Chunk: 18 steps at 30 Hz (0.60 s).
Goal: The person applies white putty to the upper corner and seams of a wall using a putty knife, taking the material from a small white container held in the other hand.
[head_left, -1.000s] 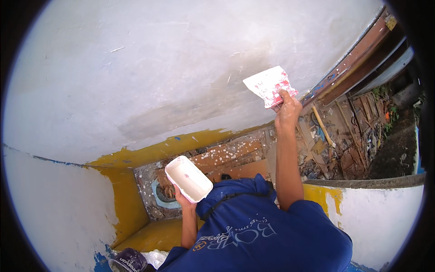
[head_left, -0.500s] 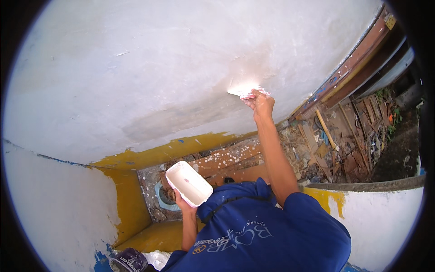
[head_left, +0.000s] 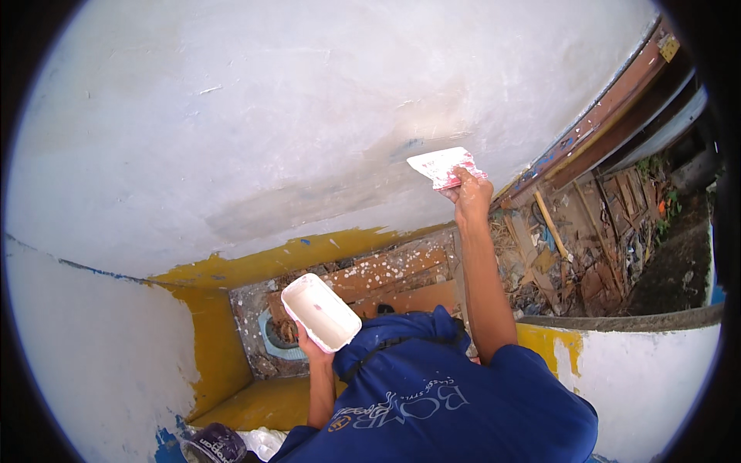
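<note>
My right hand (head_left: 472, 199) grips a putty scraper (head_left: 448, 167) by its red end, and white paste smears cover its wide blade. The blade is close to the large wall (head_left: 293, 92); whether it touches cannot be told. Around it the wall is white, with a damp-looking greyish patch (head_left: 309, 193) running to the lower left. In my left hand (head_left: 315, 347) is a white rectangular plastic tub (head_left: 321, 312), held from below and at its side. Its opening faces up, with thin whitish residue and a small dark spot inside.
Yellow paint (head_left: 212, 347) covers the lower walls. A squat toilet (head_left: 279, 339) lies beyond the tub, beside paint-spotted boards (head_left: 386, 266). Planks and rubble (head_left: 556, 247) lie at the right, behind a low wall (head_left: 641, 363). A dark bucket (head_left: 214, 445) stands at lower left.
My right hand has drawn the scraper right and slightly down, and the blade now shows more of its flat face. The left hand and tub stay nearly still.
</note>
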Each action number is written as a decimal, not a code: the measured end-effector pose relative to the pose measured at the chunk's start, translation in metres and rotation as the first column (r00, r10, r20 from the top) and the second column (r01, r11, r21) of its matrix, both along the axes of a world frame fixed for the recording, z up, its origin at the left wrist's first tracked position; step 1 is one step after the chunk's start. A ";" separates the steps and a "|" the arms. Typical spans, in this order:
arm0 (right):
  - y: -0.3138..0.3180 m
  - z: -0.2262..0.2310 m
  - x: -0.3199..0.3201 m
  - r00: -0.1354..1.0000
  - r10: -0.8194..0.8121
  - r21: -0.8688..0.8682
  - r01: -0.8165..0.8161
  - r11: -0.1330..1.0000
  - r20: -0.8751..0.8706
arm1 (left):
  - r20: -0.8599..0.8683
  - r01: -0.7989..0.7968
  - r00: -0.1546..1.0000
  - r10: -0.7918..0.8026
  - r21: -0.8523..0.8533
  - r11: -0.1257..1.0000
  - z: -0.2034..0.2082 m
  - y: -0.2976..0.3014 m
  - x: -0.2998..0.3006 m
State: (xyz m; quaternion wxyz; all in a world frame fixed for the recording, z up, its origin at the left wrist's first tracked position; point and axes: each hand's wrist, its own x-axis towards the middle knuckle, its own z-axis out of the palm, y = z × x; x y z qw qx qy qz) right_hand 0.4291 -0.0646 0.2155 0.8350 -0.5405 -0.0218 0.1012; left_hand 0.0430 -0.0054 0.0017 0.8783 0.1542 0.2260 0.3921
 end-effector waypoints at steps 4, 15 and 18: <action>0.041 -0.008 0.030 0.987 0.025 -0.151 -0.049 0.987 -0.156 | -0.015 0.003 1.000 -0.003 -0.020 1.000 -0.003 0.002 -0.004; -0.014 -0.005 0.003 0.995 -0.058 -0.080 0.051 0.995 -0.084 | -0.035 -0.053 0.998 0.051 -0.050 0.997 -0.001 0.003 0.004; 0.014 -0.062 0.003 0.971 -0.102 -0.108 0.080 0.991 -0.217 | 0.008 0.000 1.000 0.000 -0.014 1.000 -0.009 0.003 0.000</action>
